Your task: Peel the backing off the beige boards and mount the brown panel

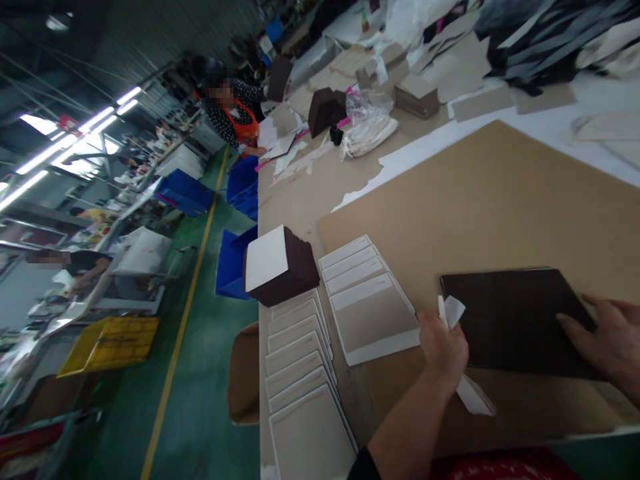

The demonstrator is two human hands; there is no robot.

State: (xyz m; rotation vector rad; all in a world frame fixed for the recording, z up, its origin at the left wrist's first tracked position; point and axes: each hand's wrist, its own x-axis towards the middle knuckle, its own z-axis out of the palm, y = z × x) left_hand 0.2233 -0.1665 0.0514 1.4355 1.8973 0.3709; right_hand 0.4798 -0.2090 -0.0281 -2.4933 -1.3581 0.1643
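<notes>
Panel direction: the dark brown panel (515,320) lies flat with its long axis running left to right across the view, its far edge tilted slightly up toward the right.
Panel look: a thin, matte rectangle, almost black, with a plain surface.
Panel place: on the big tan cardboard sheet (500,200) at the near edge of the work table (295,200), just right of the fanned white-bordered cards (373,313).
Left hand (443,347): fingers pinched on a white paper strip (463,353) at the panel's left edge.
Right hand (607,343): fingers spread flat, pressing the panel's right end.
Nearby: a stack of dark pieces (283,265) topped by a white sheet stands beyond the cards.
Writing: no brand or lettering can be read; the frame is blurred.
</notes>
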